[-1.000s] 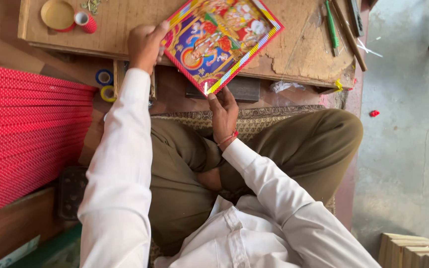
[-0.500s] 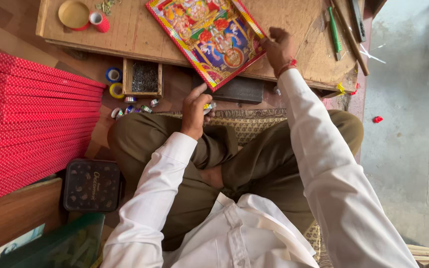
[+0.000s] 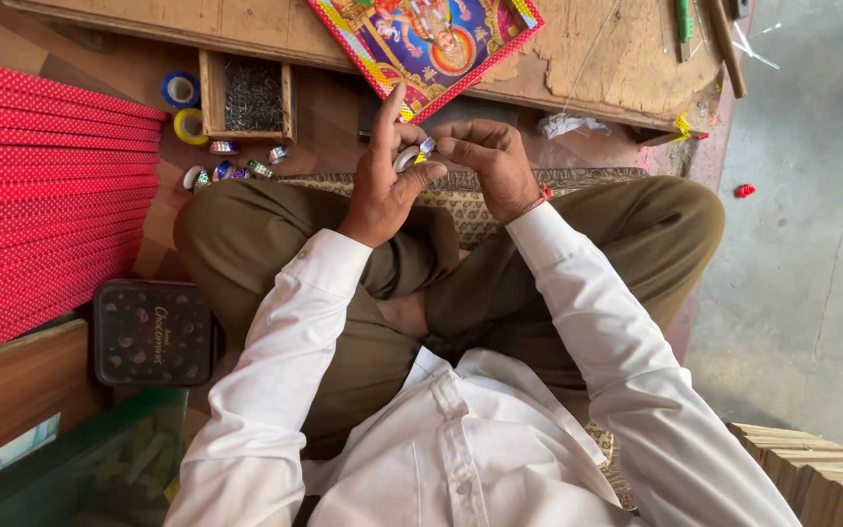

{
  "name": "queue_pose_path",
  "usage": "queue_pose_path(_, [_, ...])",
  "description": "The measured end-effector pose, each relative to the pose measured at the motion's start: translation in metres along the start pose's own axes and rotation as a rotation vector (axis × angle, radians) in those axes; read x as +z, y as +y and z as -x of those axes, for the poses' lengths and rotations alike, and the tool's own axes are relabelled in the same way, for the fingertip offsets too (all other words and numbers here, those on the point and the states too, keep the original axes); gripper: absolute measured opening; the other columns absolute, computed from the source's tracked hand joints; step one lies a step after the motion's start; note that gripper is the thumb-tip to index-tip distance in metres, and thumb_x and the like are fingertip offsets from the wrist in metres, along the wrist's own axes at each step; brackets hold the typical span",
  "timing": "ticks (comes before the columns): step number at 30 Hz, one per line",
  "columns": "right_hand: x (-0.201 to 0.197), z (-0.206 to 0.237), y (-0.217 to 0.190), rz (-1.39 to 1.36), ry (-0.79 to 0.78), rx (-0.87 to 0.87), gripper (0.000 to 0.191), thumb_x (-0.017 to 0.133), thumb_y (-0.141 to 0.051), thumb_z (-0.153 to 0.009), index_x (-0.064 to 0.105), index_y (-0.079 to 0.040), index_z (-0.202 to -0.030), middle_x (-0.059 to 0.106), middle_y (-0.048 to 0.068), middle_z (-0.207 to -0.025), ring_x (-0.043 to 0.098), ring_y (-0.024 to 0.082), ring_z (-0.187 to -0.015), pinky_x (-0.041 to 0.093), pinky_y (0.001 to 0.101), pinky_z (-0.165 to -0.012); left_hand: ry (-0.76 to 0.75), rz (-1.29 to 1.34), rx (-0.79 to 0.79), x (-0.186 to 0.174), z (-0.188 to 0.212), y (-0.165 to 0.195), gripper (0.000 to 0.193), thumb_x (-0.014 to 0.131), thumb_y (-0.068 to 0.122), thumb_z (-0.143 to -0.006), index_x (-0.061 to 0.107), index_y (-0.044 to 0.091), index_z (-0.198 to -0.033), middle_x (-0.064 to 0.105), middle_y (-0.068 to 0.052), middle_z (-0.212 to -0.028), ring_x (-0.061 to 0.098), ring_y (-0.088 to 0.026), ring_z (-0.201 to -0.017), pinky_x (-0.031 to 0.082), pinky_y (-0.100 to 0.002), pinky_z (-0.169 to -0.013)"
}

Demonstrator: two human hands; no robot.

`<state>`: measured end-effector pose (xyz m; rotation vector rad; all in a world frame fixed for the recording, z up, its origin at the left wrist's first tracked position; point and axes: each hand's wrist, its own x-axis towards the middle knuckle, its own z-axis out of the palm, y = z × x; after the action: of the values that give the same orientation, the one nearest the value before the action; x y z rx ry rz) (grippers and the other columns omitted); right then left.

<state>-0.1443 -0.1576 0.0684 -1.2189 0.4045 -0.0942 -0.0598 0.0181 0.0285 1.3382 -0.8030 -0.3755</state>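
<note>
Nearest the camera, a person in a white shirt sits cross-legged in olive trousers on a woven mat [image 3: 461, 200]. Both sleeves reach forward over the knees, and the hands meet just short of the table's near edge. The left hand [image 3: 382, 181] is raised with its index finger pointing up, thumb and other fingers curled around a small roll of shiny tape [image 3: 408, 158]. The right hand [image 3: 485, 161] is curled narrow, its fingertips pinching at the same roll, perhaps at a loose end, though the roll is too small to tell.

To the left of the knee a dark patterned tin [image 3: 153, 334] lies on the floor, with a green glass sheet [image 3: 80, 478] in the near left corner of the view. A stack of red dotted strips [image 3: 41, 185] fills the left side and leaves only a narrow lane of floor beside the leg. In that lane lie several small foil tape rolls [image 3: 231, 168], and beyond them a blue roll [image 3: 180, 90] and a yellow roll [image 3: 190, 126] beside a small wooden box of nails [image 3: 252, 96] set under the table's near edge.

The wooden table [image 3: 607, 59] carries a red-framed colourful picture [image 3: 426, 44], one corner overhanging the near edge just above the hands. To the right the grey concrete floor [image 3: 802, 244] lies open.
</note>
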Motion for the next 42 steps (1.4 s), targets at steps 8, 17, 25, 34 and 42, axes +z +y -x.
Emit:
queue_pose_path(8, [0.003, -0.002, 0.019, 0.075, 0.094, -0.083, 0.008, 0.074, -0.001, -0.093, 0.074, 0.005, -0.099, 0.075, 0.008, -0.092, 0.068, 0.012, -0.082, 0.055, 0.0271, -0.076, 0.03, -0.126, -0.021, 0.006, 0.0, -0.004, 0.103, 0.084, 0.033, -0.097, 0.013, 0.012, -0.168, 0.065, -0.008, -0.107, 0.063, -0.016, -0.094, 0.056, -0.031, -0.088])
queue_pose_path(17, [0.003, -0.013, 0.029, 0.101, 0.17, -0.184, 0.008, 0.069, -0.008, -0.1, 0.067, -0.001, -0.098, 0.069, 0.0, -0.091, 0.063, 0.008, -0.085, 0.054, 0.0247, -0.079, 0.223, -0.025, -0.184, 0.01, -0.011, 0.01, 0.031, 0.08, 0.023, -0.096, 0.06, 0.0, -0.103, 0.068, -0.006, -0.091, 0.062, -0.012, -0.083, 0.054, -0.03, -0.074])
queue_pose_path(25, [-0.09, -0.098, -0.029, 0.49, 0.539, -0.357, 0.006, 0.072, -0.005, -0.091, 0.075, -0.002, -0.093, 0.077, 0.003, -0.082, 0.07, 0.011, -0.073, 0.061, 0.0255, -0.071, 0.38, -0.383, -0.202, -0.012, -0.041, -0.002, 0.041, 0.084, 0.031, -0.088, 0.067, -0.001, -0.069, 0.066, -0.011, -0.07, 0.063, -0.022, -0.062, 0.047, -0.039, -0.058])
queue_pose_path(34, [-0.141, -0.134, -0.013, 0.786, 0.708, -0.221, 0.006, 0.071, 0.001, -0.077, 0.076, 0.003, -0.076, 0.073, 0.008, -0.066, 0.068, 0.01, -0.056, 0.053, 0.0259, -0.046, 0.434, -0.428, -0.299, -0.001, -0.042, -0.025, 0.036, 0.087, 0.025, -0.082, 0.061, 0.0, -0.079, 0.068, -0.012, -0.074, 0.066, -0.025, -0.067, 0.051, -0.041, -0.066])
queue_pose_path(42, [-0.13, -0.127, -0.021, 0.732, 0.687, -0.24, 0.008, 0.076, -0.004, -0.078, 0.077, 0.003, -0.075, 0.074, 0.008, -0.064, 0.07, 0.009, -0.055, 0.054, 0.0246, -0.049, 0.454, -0.282, -0.291, 0.003, -0.046, -0.025, 0.025, 0.082, 0.017, -0.084, 0.063, 0.002, -0.09, 0.07, -0.007, -0.08, 0.068, -0.018, -0.071, 0.055, -0.035, -0.068])
